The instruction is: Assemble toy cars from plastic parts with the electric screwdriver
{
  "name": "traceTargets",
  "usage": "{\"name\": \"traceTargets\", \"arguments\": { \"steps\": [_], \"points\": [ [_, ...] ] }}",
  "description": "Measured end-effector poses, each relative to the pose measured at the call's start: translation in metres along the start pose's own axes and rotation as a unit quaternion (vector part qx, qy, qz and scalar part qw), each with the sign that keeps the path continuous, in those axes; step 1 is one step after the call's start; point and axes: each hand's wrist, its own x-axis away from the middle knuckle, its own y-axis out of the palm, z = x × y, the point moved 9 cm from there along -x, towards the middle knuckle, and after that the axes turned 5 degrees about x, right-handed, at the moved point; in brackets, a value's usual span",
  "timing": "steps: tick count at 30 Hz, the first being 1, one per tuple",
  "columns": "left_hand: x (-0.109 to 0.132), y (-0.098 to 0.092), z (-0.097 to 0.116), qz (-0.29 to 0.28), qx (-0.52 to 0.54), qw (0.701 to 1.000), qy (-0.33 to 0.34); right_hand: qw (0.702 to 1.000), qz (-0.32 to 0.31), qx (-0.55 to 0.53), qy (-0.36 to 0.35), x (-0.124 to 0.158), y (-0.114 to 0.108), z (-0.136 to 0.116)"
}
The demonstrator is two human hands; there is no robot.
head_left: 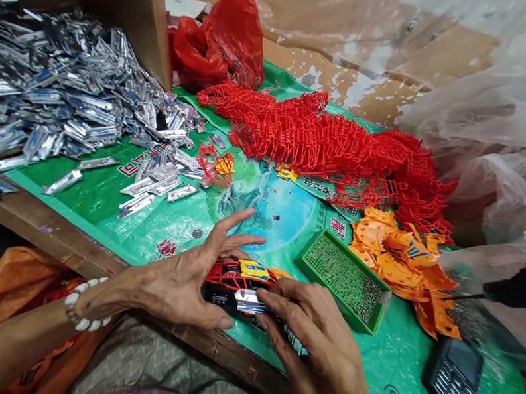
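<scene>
Pinching one end of a silver piece (pixel 249 298), as far as visible, in the grip of the right hand (pixel 317 324), against the near side of a red-framed toy body (pixel 229 277), close to the near edge of the table (pixel 58 240). At the left hand (pixel 181 277), a wide spread around the left end of that body, thumb on the near side, fingers toward the far side; impossible to tell how firm any contact. Hence, by judgement, a risk of tilting or twisting under a push from the right, for want of a tight hold on the left. Likely, for the silver piece, to skid out of line or drop over the near edge, given so smooth a face and so small a purchase. Easy to leave crooked without noticing, with fingertips covering the right end. Just beyond the right hand, a green tray (pixel 377 320) of small metal bits (pixel 370 297), liable to tip and scatter after a stray knock. To the near right, a dark phone (pixel 455 377), apt to slide along the slick green sheet (pixel 380 368) if nudged.
</scene>
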Motion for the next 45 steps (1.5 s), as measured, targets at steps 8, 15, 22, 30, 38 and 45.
{"name": "traceTargets", "arguments": {
  "steps": [8,15,22,30,38,45],
  "points": [
    [-0.011,0.006,0.012,0.026,-0.120,0.992,0.012,0.999,-0.016,-0.032,0.027,-0.002,0.004,0.006],
    [-0.025,0.003,0.021,0.036,-0.144,0.988,-0.032,0.981,0.000,-0.139,0.137,-0.001,0.007,0.044],
    [-0.028,-0.001,0.019,0.060,-0.169,0.983,-0.026,0.959,0.029,-0.190,0.210,0.020,0.008,0.070],
    [-0.026,-0.003,0.030,0.094,-0.176,0.980,0.002,0.963,0.064,-0.180,0.190,0.024,0.007,0.067],
    [-0.029,-0.001,0.032,0.077,-0.186,0.979,-0.005,0.975,0.089,-0.141,0.146,0.021,0.003,0.060],
    [-0.029,0.000,0.019,0.069,-0.171,0.983,0.004,0.988,0.054,-0.113,0.085,0.001,0.003,0.039]
  ]
}}
